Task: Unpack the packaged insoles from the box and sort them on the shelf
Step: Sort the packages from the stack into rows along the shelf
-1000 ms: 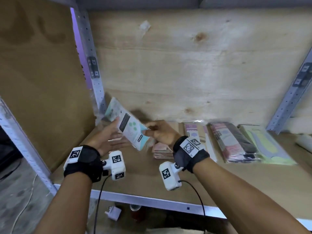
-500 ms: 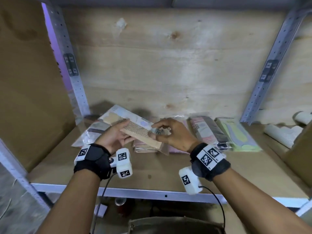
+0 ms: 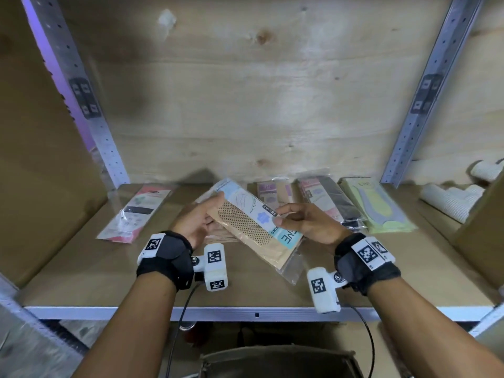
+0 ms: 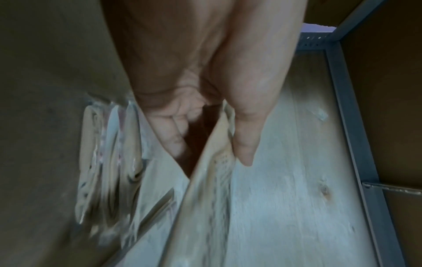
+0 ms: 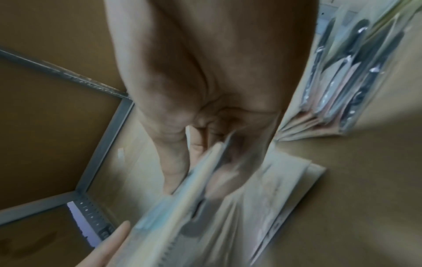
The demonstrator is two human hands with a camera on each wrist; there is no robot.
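- The left hand [image 3: 197, 220] and the right hand [image 3: 308, 222] hold one beige insole pack [image 3: 252, 227] between them, just above the wooden shelf [image 3: 114, 271].
- The left grip grasps the pack's far end: in the left wrist view the thumb [image 4: 245, 140] lies on one face and the fingers [image 4: 171, 133] curl behind the other.
- The right grip pinches the pack's right edge beside the pale blue card label; the right wrist view is blurred, yet the thumb [image 5: 173, 162] plainly rests on the pack's upper face.
- The pack slants, its far end up to the left, its near clear-plastic end down to the right over the shelf.
- Beneath it, a low stack of similar beige packs [image 3: 218, 236] lies on the shelf, mostly hidden by the hands.
- A pink-and-black pack [image 3: 136, 211] lies well to the left, apart from the others.
- Behind and to the right sit three piles side by side: a purple-labelled pile [image 3: 272, 193], a dark-and-pink pile [image 3: 331, 200], and a yellow-green pile [image 3: 377, 205].
- White rolled items [image 3: 447, 197] lie at the far right past the metal upright [image 3: 425, 91].
- A brown box [image 3: 278, 361] shows below the shelf's front edge.
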